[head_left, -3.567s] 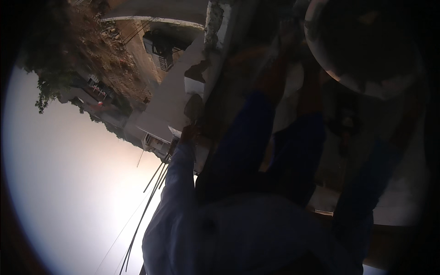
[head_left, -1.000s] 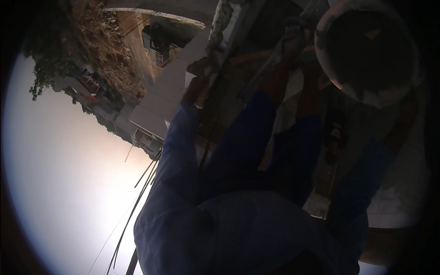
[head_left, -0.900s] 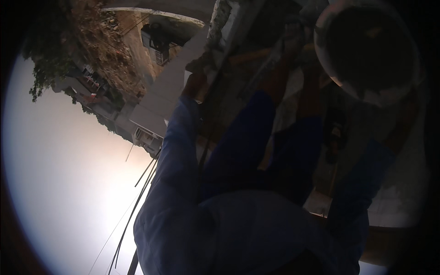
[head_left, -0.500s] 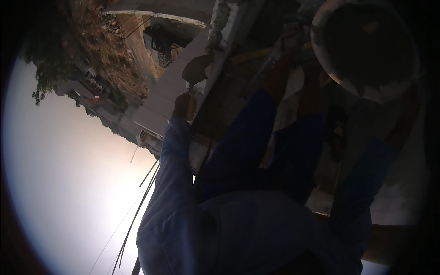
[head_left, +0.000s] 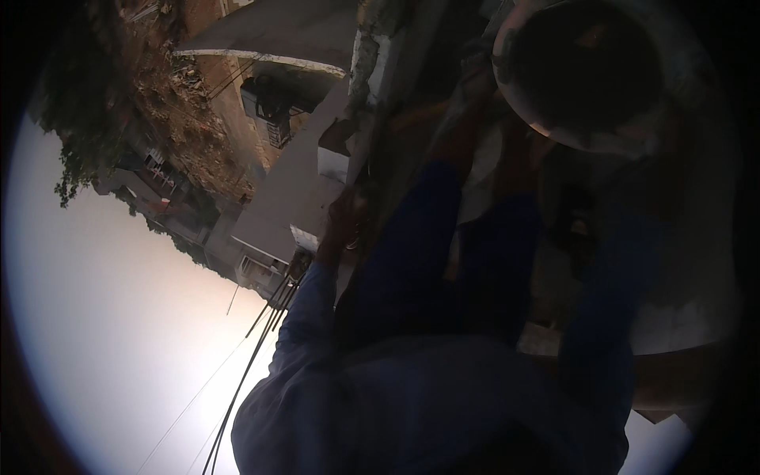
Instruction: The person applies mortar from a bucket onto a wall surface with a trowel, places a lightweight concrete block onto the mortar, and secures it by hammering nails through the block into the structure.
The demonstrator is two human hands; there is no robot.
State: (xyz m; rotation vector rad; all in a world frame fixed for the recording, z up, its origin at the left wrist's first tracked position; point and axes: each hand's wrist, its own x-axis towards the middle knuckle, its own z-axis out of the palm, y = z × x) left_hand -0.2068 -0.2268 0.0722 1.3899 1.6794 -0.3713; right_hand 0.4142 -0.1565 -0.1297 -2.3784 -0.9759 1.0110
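My left hand (head_left: 343, 217) is closed beside the pale wall ledge, at the end of a blue sleeve. It grips a trowel, whose handle and blade are hard to make out in the shadow. Just above that hand, a brown patch (head_left: 339, 136) and a light block-like face (head_left: 332, 164) show on the ledge. At the upper right is a wide, pale-rimmed bowl (head_left: 546, 133) with dark brown material (head_left: 586, 75) inside. My right hand (head_left: 671, 131) is at the bowl's lower right side, its fingers lost in darkness.
My legs (head_left: 427, 206) in blue trousers stand on a dim, narrow footing. A rough wall edge (head_left: 370, 63) runs beside them. Past the pale ledge (head_left: 277, 186) lie a curved canopy (head_left: 269, 36), rubble ground far below (head_left: 190, 103) and several cables (head_left: 253, 348).
My left hand has drawn back and right, and the trowel blade no longer shows plainly. The bowl has shifted left and up with my right arm. The view has shifted slightly.
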